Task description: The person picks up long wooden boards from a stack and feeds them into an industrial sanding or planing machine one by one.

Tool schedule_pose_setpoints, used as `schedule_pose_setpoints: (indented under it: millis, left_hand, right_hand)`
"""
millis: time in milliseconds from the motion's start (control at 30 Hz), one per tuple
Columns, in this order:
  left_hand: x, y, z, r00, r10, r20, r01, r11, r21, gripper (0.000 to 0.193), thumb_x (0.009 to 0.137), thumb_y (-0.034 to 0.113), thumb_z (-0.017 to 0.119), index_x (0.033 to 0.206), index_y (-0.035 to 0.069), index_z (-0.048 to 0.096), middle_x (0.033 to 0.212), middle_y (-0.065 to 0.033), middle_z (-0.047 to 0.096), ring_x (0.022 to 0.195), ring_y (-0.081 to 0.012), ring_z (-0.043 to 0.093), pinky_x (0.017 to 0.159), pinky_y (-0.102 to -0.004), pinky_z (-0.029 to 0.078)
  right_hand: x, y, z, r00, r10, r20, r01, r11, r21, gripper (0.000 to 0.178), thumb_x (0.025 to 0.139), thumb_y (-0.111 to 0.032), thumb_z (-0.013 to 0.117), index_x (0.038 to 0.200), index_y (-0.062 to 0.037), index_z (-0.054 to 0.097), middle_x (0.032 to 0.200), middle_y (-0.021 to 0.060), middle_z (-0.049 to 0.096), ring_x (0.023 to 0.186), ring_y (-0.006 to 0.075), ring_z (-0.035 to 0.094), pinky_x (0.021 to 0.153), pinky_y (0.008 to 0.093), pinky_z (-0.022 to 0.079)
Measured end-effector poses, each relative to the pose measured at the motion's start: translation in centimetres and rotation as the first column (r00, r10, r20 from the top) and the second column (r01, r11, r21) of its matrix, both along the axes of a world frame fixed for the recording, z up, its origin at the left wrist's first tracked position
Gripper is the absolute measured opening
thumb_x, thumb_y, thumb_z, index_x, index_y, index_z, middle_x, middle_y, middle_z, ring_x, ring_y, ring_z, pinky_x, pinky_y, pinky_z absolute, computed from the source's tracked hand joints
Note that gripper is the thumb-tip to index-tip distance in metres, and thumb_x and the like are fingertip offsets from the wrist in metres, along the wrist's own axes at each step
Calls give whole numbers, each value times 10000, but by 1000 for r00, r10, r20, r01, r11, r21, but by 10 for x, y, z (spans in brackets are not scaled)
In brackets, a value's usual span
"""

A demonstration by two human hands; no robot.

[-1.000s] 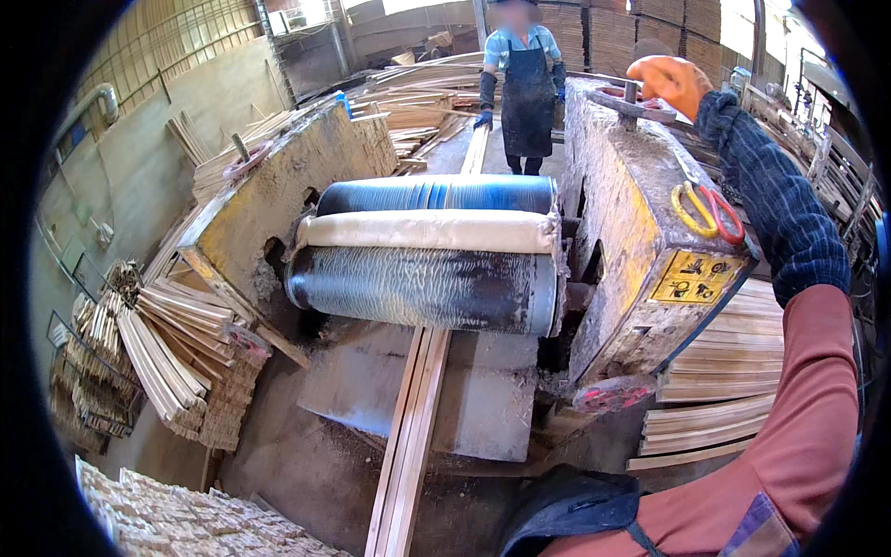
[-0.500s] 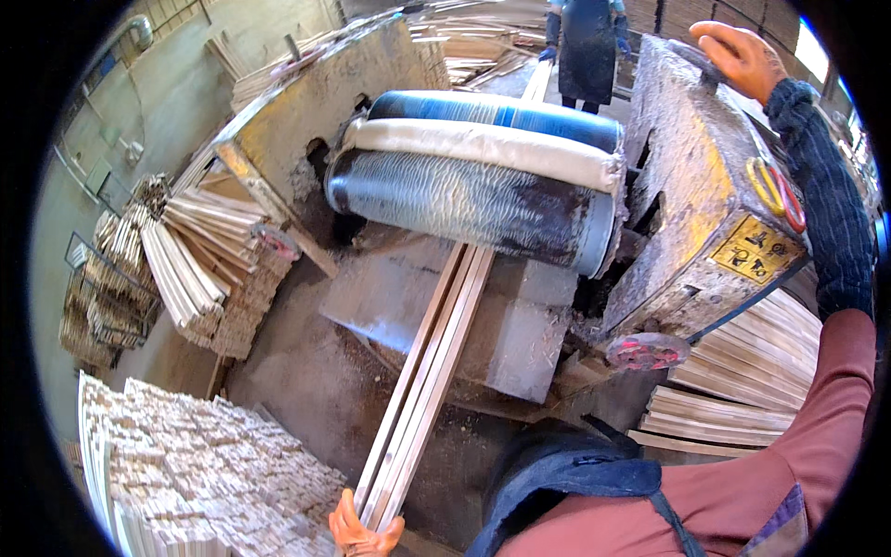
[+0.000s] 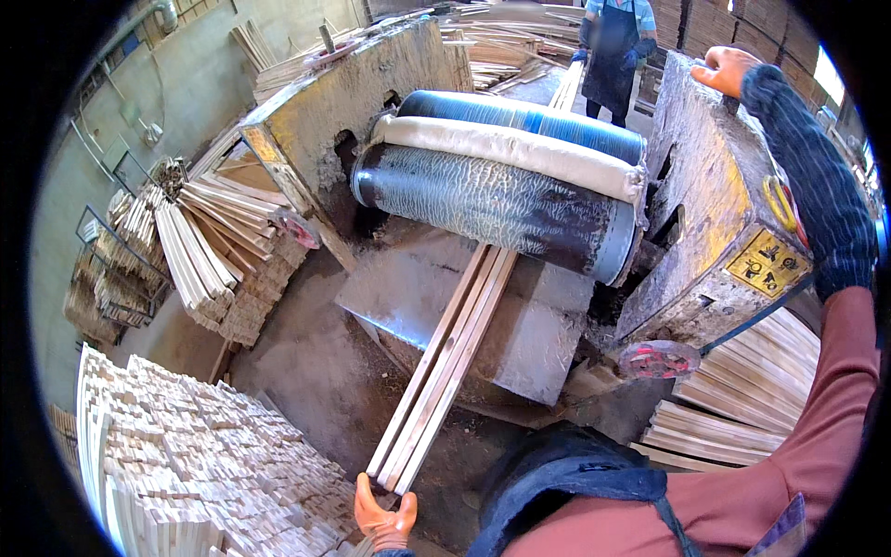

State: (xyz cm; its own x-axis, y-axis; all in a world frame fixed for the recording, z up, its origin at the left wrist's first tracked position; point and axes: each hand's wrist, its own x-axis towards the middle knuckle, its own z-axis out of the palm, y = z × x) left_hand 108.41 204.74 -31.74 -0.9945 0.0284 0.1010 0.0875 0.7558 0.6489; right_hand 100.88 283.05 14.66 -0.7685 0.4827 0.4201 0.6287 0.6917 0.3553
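Note:
Three long wooden strips (image 3: 444, 371) slope up from my left hand and run beneath the lower of two blue-and-dark rollers (image 3: 483, 200). My left hand (image 3: 380, 516), in an orange glove, is at their near ends. Its thumb and fingers are spread apart, with the strip ends just beyond the palm. My right hand (image 3: 727, 71), also orange-gloved, is bent over a short metal post (image 3: 730, 105) on top of the right-hand machine housing (image 3: 691, 232). The hand hides the top of the post. A pale padded roll (image 3: 510, 148) lies between the rollers.
Stacked strips (image 3: 204, 446) rise at the lower left, with a fanned pile (image 3: 200, 246) beyond. More strips (image 3: 733, 399) lie at right. A red handwheel (image 3: 659, 359) juts from the housing. A co-worker in a dark apron (image 3: 613, 56) stands behind the rollers, near emerging strips (image 3: 568, 85).
The strips have slid forward under the rollers, leaving their near ends exposed beyond my left hand. My right hand has come down onto the metal post. The whole view has shifted slightly.

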Motion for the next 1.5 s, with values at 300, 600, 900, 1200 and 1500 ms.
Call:
schedule_pose_setpoints:
  millis: [300, 600, 900, 1200, 1500]
  left_hand:
    - [-7, 68, -6, 998, 42, 51, -53, 968, 244, 912, 721, 194, 808, 1499, -65, 410, 1443, -319, 518, 1348, -409, 537, 1166, -458, 407]
    - [-4, 115, -20, 996, 19, 82, -52, 909, 414, 885, 797, 127, 792, 1547, -32, 351, 1489, -282, 484, 1374, -385, 511, 1165, -456, 400]
    - [39, 74, -62, 950, 140, 278, -246, 885, 395, 937, 835, 183, 806, 1595, 32, 280, 1497, -292, 462, 1361, -441, 496, 1126, -538, 408]
    - [51, 70, -68, 913, 243, 328, -363, 849, 384, 936, 819, 199, 803, 1583, 22, 291, 1478, -323, 463, 1340, -450, 509, 1101, -540, 428]
    - [-1, 130, -42, 974, 57, 221, -154, 876, 456, 901, 763, 189, 802, 1533, -11, 380, 1413, -295, 539, 1290, -407, 565, 1106, -495, 437]
  right_hand:
    - [-60, -4, -12, 947, -298, 122, 275, 946, 173, 650, 904, -553, 629, 1182, 27, 723, 1213, 235, 719, 1125, 372, 703, 976, 435, 561]
    - [-54, 19, -19, 965, -185, 188, 131, 956, 263, 484, 947, -424, 597, 1080, 21, 733, 1073, 259, 740, 1024, 390, 730, 910, 481, 576]
    - [40, 65, -25, 976, 179, 123, -195, 972, 134, 660, 984, -603, 535, 1392, -88, 597, 1308, 254, 645, 1170, 413, 630, 1049, 453, 488]
    - [17, 7, -19, 996, 84, 33, -87, 992, 87, 723, 905, -676, 583, 1237, -40, 668, 1052, 252, 737, 966, 362, 735, 901, 454, 562]
    - [-41, -23, -7, 967, -195, 165, 174, 976, 134, 625, 939, -561, 563, 1157, -3, 740, 1154, 223, 739, 1088, 371, 711, 945, 458, 560]
